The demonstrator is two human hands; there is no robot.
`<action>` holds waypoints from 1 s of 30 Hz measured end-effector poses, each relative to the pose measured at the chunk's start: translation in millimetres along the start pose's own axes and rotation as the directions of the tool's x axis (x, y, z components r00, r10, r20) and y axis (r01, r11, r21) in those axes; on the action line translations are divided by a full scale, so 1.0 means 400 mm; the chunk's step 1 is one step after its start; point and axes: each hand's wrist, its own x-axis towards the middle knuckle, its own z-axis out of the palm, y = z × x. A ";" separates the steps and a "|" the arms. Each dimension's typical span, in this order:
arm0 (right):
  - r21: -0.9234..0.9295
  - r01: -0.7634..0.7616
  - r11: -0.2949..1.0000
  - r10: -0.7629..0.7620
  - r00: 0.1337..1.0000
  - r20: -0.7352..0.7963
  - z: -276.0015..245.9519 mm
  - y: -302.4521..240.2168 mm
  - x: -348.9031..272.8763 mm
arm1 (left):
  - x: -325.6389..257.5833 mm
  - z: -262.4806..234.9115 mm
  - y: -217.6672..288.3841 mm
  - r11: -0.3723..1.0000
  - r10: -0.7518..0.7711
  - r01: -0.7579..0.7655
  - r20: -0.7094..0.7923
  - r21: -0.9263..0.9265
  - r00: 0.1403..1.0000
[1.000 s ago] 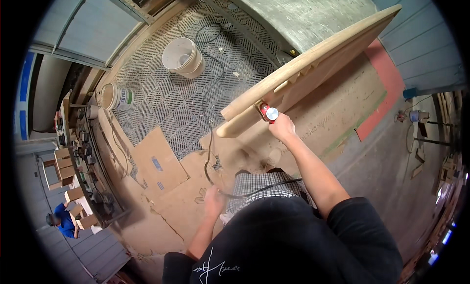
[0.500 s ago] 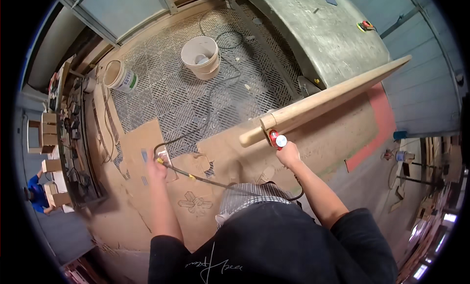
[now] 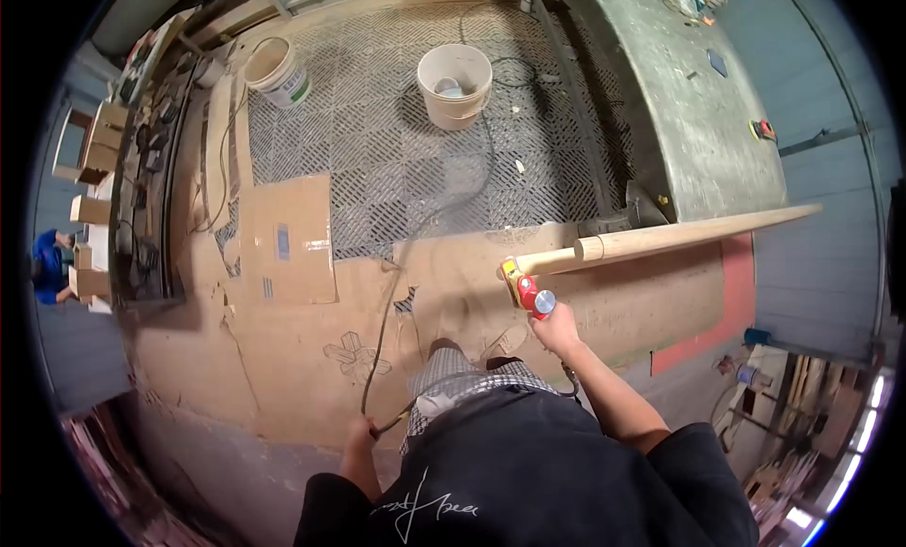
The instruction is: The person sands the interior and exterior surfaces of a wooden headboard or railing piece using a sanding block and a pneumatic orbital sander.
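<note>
Both hands were closed: the right hand (image 3: 557,328) gripped a red tool (image 3: 525,290) at the end of a long wooden plank (image 3: 679,235) right of centre, while the left hand (image 3: 360,432) held a dark cable (image 3: 389,302) at lower centre.

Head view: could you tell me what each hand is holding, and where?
Right hand grips the red tool at its rear end; left hand holds the black cable near its lower end.

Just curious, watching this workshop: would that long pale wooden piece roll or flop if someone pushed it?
The long wooden piece looks rounded and thick, so it would likely stay stiff, not flop. Its rounded form suggests it might roll if freed. The right hand holds a red tool at its near end, and that length probably makes it awkward to lift.
</note>
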 end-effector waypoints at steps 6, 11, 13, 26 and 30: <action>-0.165 0.197 0.966 -0.170 0.972 0.164 0.070 -0.066 0.001 | -0.020 -0.152 -0.065 0.377 0.453 -0.275 0.083 0.884 0.888; 0.018 0.204 0.979 -0.204 0.971 0.122 0.066 -0.141 -0.039 | -0.324 -0.280 -0.146 0.023 0.385 0.059 -0.063 0.998 0.921; 0.079 0.185 0.980 -0.195 0.970 0.148 0.061 -0.149 -0.030 | -0.440 -0.285 -0.089 0.054 0.164 0.107 -0.115 0.993 0.980; 0.134 0.185 0.974 -0.213 0.946 0.243 -0.189 -0.062 -0.046 | -0.722 -0.400 0.267 0.457 0.692 0.057 -0.395 0.887 0.604; 0.143 0.320 0.937 -0.348 0.900 0.262 -0.131 0.036 -0.078 | -0.730 -0.324 0.327 0.505 0.722 -0.030 -0.404 0.862 0.563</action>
